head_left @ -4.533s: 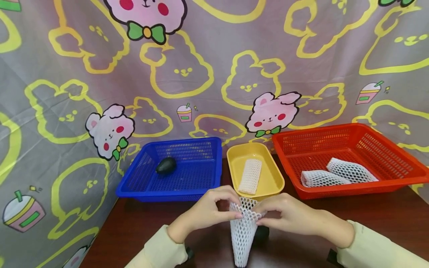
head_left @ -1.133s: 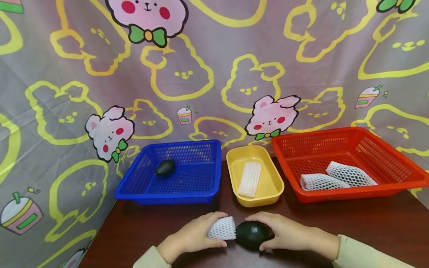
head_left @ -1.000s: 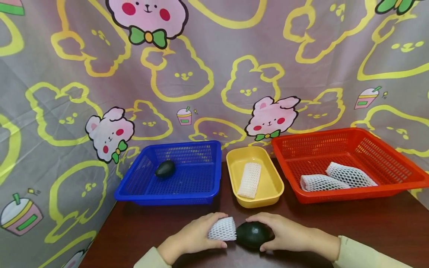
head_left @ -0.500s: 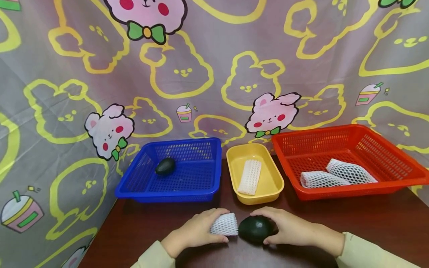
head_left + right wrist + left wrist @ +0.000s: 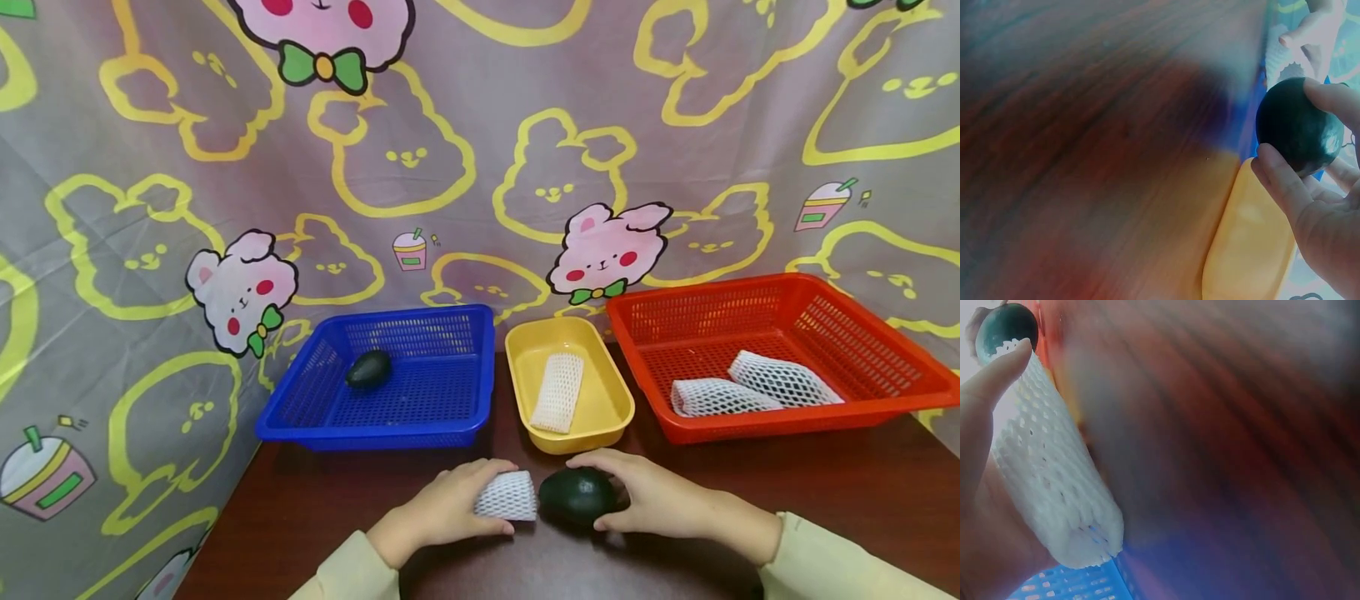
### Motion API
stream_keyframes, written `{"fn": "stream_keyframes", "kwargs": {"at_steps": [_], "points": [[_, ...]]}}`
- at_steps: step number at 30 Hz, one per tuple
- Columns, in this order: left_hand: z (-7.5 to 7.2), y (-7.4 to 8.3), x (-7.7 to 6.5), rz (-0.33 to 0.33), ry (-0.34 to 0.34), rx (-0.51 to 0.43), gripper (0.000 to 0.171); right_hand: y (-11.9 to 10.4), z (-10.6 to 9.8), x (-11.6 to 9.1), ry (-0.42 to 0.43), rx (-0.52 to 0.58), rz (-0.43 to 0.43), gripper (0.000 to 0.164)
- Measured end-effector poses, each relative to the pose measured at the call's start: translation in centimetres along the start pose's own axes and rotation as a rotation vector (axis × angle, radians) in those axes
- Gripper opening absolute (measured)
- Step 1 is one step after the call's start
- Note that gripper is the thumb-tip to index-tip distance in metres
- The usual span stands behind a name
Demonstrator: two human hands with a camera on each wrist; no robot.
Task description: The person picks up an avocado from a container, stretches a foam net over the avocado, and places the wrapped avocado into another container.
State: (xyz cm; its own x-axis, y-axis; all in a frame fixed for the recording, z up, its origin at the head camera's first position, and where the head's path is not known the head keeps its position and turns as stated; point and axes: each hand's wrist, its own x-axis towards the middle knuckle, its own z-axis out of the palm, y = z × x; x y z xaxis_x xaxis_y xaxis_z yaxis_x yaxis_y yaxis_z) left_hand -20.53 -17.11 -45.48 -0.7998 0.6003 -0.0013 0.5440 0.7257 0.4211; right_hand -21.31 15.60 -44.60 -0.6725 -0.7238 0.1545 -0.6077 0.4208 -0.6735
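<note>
My left hand (image 5: pixel 444 510) grips a white foam net sleeve (image 5: pixel 506 497), lying sideways with one end toward the right. In the left wrist view the sleeve (image 5: pixel 1054 469) runs along the palm, thumb over its far end, its near end open and hollow. My right hand (image 5: pixel 663 502) holds a dark green avocado (image 5: pixel 576 497) between thumb and fingers. The avocado's left tip faces the sleeve's right end, with a narrow gap between them. The right wrist view has the avocado (image 5: pixel 1294 128) in my fingertips, the sleeve's mesh (image 5: pixel 1282 59) just beyond it.
A blue basket (image 5: pixel 375 433) with another avocado (image 5: pixel 368 369) stands back left. A yellow tray (image 5: pixel 611 400) holds a flat foam net sleeve (image 5: pixel 558 392). The red basket (image 5: pixel 750 425) at right contains two net-wrapped pieces (image 5: pixel 783 379). A patterned cloth (image 5: pixel 465 125) hangs behind the dark table (image 5: pixel 300 517).
Earlier both hands held the sleeve upright by its rim, a dark object behind it. Since then my right hand has taken the avocado. Both hands have lately shifted slightly up and right in view.
</note>
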Motion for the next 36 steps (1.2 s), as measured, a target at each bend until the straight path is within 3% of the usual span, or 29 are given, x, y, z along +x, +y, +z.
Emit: {"fn": "stream_keyframes", "kwargs": {"at_steps": [6,13,20,31,36], "points": [[0.3,0.5,0.7,0.029,0.02,0.003,0.064,0.0,0.2,0.0,0.011,-0.006,-0.017,0.066],[0.4,1.3,1.2,0.012,-0.023,0.017,0.063,0.1,0.5,0.3,0.013,0.033,-0.039,0.066],[0.7,1.8,1.6,0.021,-0.049,0.035,0.065,0.0,1.0,0.5,0.023,-0.002,-0.069,0.064],[1.1,2.4,2.1,0.037,-0.044,0.074,0.062,0.0,1.8,0.8,0.056,0.004,-0.077,0.063],[1.2,2.6,2.2,0.029,-0.029,0.079,0.06,0.1,1.8,0.9,0.055,0.059,-0.038,0.064]]}}
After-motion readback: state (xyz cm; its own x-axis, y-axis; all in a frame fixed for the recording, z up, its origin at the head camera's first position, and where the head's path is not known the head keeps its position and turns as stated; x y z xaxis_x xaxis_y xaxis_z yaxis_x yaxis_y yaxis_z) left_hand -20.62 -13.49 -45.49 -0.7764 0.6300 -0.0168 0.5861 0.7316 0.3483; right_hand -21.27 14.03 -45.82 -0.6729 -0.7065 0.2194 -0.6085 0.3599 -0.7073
